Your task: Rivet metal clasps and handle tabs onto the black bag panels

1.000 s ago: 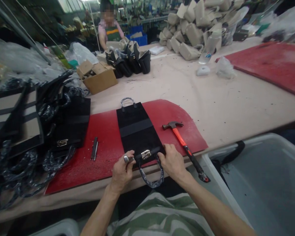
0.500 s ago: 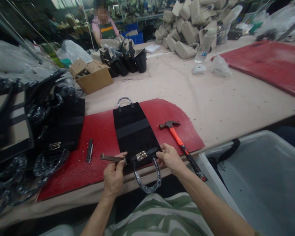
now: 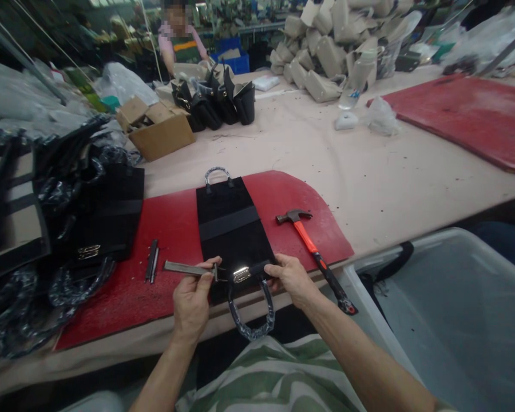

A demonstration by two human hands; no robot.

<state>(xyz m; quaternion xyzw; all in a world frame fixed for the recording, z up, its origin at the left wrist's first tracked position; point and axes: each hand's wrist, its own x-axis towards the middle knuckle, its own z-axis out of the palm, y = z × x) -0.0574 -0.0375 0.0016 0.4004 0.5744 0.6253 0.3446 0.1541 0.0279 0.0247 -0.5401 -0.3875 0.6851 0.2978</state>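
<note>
A flat black bag panel (image 3: 234, 203) lies across the red board (image 3: 175, 229), a plastic-wrapped handle at each end. My left hand (image 3: 191, 303) is closed on a flat metal bar (image 3: 178, 267), gripped between thumb and fingers. The bar's right end has a short crosspiece beside the shiny metal clasp (image 3: 241, 275) on the panel's near end. With thumb and fingers, my right hand (image 3: 294, 281) pinches the panel's near right edge, by the strap under the clasp. The near handle (image 3: 252, 331) hangs over the table edge between my wrists.
A claw hammer (image 3: 306, 237) lies right of the panel; thin metal tools (image 3: 151, 261) lie left. Black bag pieces (image 3: 98, 217) are piled at far left. A cardboard box (image 3: 161, 137) and black bags (image 3: 238, 103) stand behind. A grey bin (image 3: 455, 309) adjoins the table at right.
The metal bar in my left hand has swung slightly, its crosspiece now standing clearer beside the clasp. The clasp catches more light. My right hand keeps its pinch on the panel edge.
</note>
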